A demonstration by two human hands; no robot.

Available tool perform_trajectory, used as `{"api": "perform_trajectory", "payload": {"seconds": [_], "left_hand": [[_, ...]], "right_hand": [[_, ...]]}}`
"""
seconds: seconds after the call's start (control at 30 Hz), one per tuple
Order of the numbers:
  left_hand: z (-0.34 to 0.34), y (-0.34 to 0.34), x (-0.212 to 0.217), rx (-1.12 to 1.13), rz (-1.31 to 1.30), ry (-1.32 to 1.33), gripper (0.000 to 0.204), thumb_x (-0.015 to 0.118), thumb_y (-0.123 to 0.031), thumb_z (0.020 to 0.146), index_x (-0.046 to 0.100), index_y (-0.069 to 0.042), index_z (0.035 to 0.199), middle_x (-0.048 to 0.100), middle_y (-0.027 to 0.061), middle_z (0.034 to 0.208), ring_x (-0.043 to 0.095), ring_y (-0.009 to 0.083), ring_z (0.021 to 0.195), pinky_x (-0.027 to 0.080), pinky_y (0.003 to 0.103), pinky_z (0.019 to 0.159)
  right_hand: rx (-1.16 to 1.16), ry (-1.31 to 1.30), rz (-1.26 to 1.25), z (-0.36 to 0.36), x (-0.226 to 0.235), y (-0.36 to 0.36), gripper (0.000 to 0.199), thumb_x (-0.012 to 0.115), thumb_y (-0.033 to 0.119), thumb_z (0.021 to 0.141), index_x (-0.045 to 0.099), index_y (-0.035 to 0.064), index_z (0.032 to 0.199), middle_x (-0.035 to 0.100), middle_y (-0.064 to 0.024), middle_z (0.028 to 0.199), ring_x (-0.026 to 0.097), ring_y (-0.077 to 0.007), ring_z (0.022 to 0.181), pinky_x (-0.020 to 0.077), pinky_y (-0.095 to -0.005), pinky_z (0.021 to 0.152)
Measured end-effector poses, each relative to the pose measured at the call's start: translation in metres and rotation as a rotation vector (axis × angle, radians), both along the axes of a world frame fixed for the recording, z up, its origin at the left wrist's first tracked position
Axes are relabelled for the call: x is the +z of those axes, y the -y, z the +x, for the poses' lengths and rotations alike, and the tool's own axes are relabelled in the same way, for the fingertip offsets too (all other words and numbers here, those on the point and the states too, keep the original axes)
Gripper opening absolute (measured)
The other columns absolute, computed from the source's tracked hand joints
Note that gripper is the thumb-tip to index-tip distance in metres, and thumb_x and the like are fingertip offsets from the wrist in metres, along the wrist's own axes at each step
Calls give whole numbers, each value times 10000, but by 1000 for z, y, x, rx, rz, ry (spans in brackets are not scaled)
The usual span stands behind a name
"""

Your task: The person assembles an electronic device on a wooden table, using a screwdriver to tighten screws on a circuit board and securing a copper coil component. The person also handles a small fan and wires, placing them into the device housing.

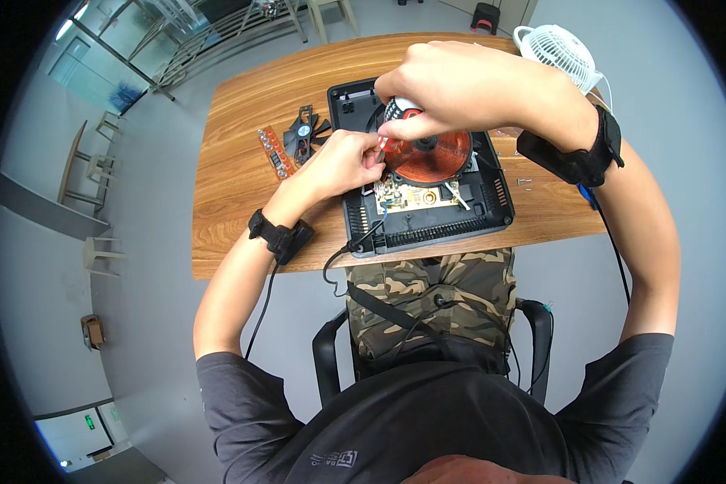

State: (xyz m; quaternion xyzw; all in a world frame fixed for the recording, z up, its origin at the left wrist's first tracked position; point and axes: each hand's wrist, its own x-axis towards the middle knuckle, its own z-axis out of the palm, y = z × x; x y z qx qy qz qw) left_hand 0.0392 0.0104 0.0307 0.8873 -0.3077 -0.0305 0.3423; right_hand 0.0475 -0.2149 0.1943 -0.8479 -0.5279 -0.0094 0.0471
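My right hand [436,89] is wrapped around the black, white and red handle of a screwdriver [404,106], which points down at the left edge of a copper coil [431,161]. Close to the tool's lower end, the fingers of my left hand [348,164] are pinched together; what is between them is hidden. The round coil lies in the open black housing [427,235] of an induction cooker. A tan circuit board [415,199] with parts and wires shows below the coil.
Left of the housing lie a black cooling fan [302,135] and a narrow orange circuit board [276,153]. Several small screws [524,181] are scattered at its right. A white desk fan [558,55] stands at the wooden table's [234,194] far right corner. A black cord [331,260] leaves the housing's front left.
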Motion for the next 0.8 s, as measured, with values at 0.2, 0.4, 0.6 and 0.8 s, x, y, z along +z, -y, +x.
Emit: {"api": "perform_trajectory", "payload": {"seconds": [0.2,0.4,0.6,0.8], "left_hand": [[3,3,2,-35,189,-71,153,724,-83,788,625,17,851,629,125,680,608,252,622,516,377,651],[2,3,-3,-29,109,-118,174,723,-99,757,656,52,814,647,218,692,649,346,631,532,411,661],[-1,2,15,-19,77,-404,123,721,-51,786,633,-22,868,593,1,706,531,89,670,469,293,663],[4,-3,3,-40,-96,-538,230,700,2,812,674,1,1041,543,-78,760,479,35,708,443,237,670]], "right_hand": [[49,49,-47,-5,-4,-7,449,704,423,931,696,-25,898,651,-216,653,689,-398,673,566,-463,636],[68,72,-45,-7,-9,-8,436,702,413,934,690,-20,878,643,-206,634,685,-389,645,559,-454,621],[88,116,16,-8,-13,-2,457,697,424,938,669,-26,864,633,-216,636,672,-417,661,560,-465,628],[78,117,21,-9,-7,-1,473,692,452,943,662,-15,874,630,-217,642,666,-427,666,567,-473,621]]}}
